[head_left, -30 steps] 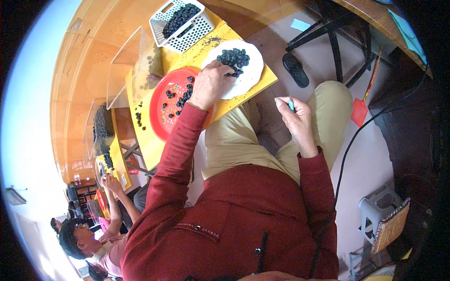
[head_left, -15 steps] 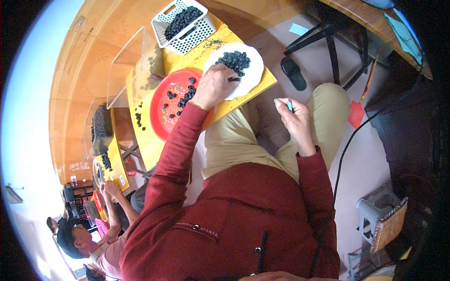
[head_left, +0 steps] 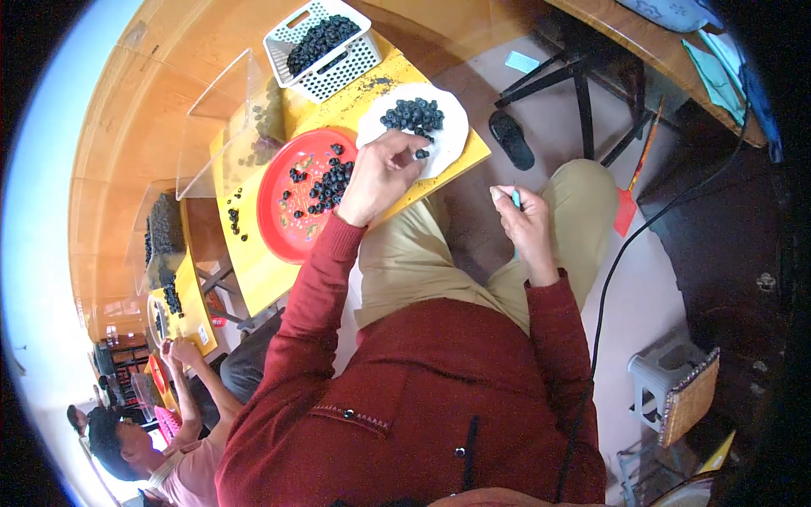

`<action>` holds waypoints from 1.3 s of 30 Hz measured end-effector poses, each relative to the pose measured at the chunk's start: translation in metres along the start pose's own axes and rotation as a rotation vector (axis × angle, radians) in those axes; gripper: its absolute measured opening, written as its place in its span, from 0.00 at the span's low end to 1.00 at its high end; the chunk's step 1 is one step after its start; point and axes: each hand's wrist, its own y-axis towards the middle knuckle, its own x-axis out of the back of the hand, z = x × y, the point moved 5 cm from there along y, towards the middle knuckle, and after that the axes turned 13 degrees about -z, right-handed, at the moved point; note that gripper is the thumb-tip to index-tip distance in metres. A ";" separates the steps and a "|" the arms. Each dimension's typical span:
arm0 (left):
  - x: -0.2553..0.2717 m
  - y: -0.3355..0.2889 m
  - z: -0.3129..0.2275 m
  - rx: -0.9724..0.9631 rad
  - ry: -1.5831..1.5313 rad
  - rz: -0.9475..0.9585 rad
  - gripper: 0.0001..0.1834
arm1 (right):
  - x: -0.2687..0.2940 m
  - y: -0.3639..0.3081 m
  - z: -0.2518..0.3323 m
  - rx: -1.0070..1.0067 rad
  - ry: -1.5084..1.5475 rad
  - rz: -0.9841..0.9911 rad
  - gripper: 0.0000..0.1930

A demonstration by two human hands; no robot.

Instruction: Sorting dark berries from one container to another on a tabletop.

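My left hand (head_left: 384, 177) is closed in a pinch on a small round black piece (head_left: 421, 154), over the near edge of a white plate (head_left: 452, 127). A heap of similar black pieces (head_left: 414, 114) lies on that plate. Left of it, a red tray (head_left: 274, 182) with a printed pattern holds more black pieces (head_left: 331, 184) in loose clusters. Above my lap, my right hand (head_left: 530, 224) is closed around a slim tool with a teal handle (head_left: 516, 199); its working end is too small to make out.
A white perforated basket (head_left: 334, 80) full of black pieces stands at the far end of the yellow table (head_left: 253, 275). A clear panel (head_left: 215, 127) stands at left. A co-worker (head_left: 186, 439) sits lower left. A black cable (head_left: 629, 262) hangs at right near a grey stool (head_left: 663, 367).
My left hand has drawn back slightly from the heap toward me, and a black piece now shows between its fingertips. My right hand keeps the teal tool, almost unmoved. The view has shifted a little.
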 end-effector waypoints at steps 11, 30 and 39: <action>0.017 -0.037 0.009 0.246 -0.645 -0.104 0.08 | -0.005 -0.008 -0.010 -0.060 -0.045 -0.017 0.10; 0.000 -0.085 0.030 0.460 -1.234 -0.036 0.11 | -0.002 -0.044 -0.033 -0.056 -0.205 -0.109 0.14; -0.001 -0.070 0.024 0.562 -1.611 0.100 0.10 | -0.027 -0.066 0.015 0.040 -0.236 -0.187 0.15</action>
